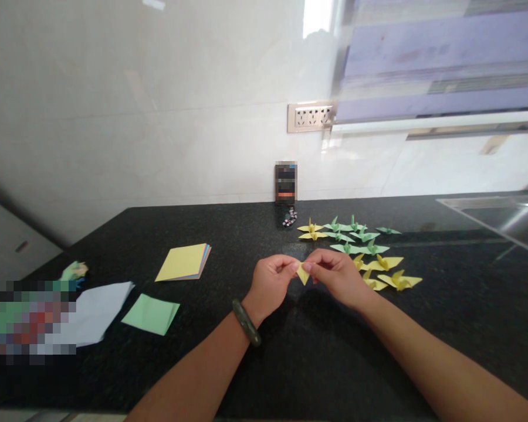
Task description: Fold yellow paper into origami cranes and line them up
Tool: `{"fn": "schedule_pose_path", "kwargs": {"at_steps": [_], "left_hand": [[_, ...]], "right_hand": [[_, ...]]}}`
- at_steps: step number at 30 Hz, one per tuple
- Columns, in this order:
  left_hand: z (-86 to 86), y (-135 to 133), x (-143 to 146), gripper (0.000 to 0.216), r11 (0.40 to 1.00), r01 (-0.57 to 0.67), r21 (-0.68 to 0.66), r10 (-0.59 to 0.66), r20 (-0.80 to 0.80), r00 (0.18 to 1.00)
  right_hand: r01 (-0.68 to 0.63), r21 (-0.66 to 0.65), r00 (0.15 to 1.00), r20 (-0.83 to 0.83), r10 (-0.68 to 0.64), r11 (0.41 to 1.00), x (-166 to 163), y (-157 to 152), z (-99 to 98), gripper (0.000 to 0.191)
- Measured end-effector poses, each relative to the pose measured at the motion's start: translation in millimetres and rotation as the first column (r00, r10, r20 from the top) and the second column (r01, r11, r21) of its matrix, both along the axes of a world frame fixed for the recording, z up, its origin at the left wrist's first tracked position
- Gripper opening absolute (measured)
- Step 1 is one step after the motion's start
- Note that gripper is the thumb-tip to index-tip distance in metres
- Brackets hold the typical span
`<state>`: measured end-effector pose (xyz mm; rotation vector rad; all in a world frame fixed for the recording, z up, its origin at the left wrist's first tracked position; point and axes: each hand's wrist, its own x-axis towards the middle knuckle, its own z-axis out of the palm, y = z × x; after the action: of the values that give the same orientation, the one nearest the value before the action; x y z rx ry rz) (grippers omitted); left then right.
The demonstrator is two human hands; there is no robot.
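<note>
Left hand (271, 284) and right hand (339, 276) — equally close — pinch the folded yellow paper (304, 275) between their fingers (291, 269), its tip pointing near.

1. A glossy, off-white wall (158, 76) with faint seams fills the background.
2. A bright white patch of light (317, 17) shines at the top, right of centre.
3. Below it, a beige socket panel (310, 118) is set in the wall.
4. At upper right is a lavender panel (422, 53) with grey streaks; whether it is a window is unclear. A white ledge (422, 121) runs beneath.
5. A black, speckled countertop (229, 228) meets the wall.
6. A shiny metal sink (510, 220) sits at far right.
</note>
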<state>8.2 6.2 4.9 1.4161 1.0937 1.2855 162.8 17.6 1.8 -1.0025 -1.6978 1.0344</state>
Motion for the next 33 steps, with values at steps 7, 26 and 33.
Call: {"fn": "schedule_pose_path", "kwargs": {"at_steps": [7,26,33], "left_hand": [[-3.8,0.5,0.4,0.012,1.0,-0.015,-0.007,0.015,0.051,0.999],[-6.4,0.6,0.6,0.016,1.0,0.023,-0.018,-0.022,0.064,0.998],[-4.1,0.8,0.5,0.017,1.0,-0.001,-0.028,0.003,0.077,0.997]], "right_hand": [[0.019,0.027,0.999,0.045,-0.021,0.999,-2.3,-3.2,2.0,0.025],[0.006,0.144,0.98,0.198,-0.034,0.99,0.3,-3.7,2.5,0.037],[0.05,0.071,0.992,0.116,-0.058,0.996,-2.2,-3.3,4.2,0.031]]}}
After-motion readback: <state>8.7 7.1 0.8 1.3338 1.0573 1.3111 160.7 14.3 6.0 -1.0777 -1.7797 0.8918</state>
